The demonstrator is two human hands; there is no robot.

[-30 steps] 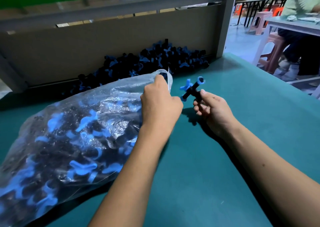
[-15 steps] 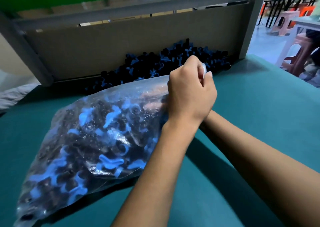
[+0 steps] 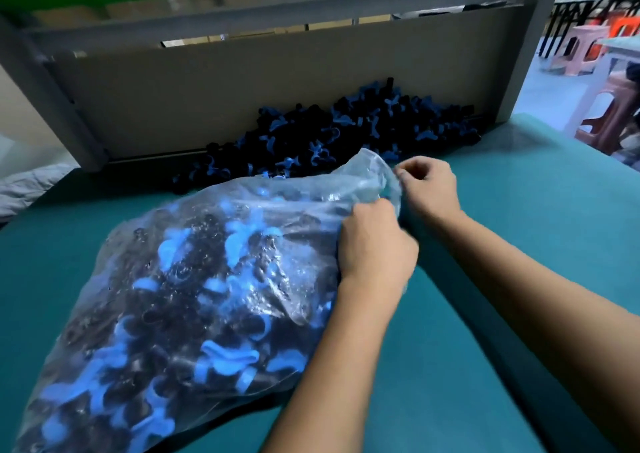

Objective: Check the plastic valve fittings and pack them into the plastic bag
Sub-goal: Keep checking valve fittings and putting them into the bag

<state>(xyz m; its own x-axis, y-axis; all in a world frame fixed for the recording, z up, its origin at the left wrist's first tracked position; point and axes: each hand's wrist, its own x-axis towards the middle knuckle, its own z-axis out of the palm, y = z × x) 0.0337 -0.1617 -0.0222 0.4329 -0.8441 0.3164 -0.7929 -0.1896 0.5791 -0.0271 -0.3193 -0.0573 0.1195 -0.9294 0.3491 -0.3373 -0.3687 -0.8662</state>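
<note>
On the green counter (image 3: 485, 366), a person's left hand (image 3: 375, 244) grips the near edge of the plastic bag (image 3: 194, 296) at its mouth while the right hand (image 3: 427, 186), fingers curled, pinches the far edge, the opening facing right and away toward the loose pile of valve fittings (image 3: 346, 134) against the back board. The bag's long axis runs from the mouth down to the lower left, its bulk already full of black-and-blue fittings. The right hand lies nearer the pile. A second ago that hand held one fitting beside the mouth; now no fitting shows in it.
</note>
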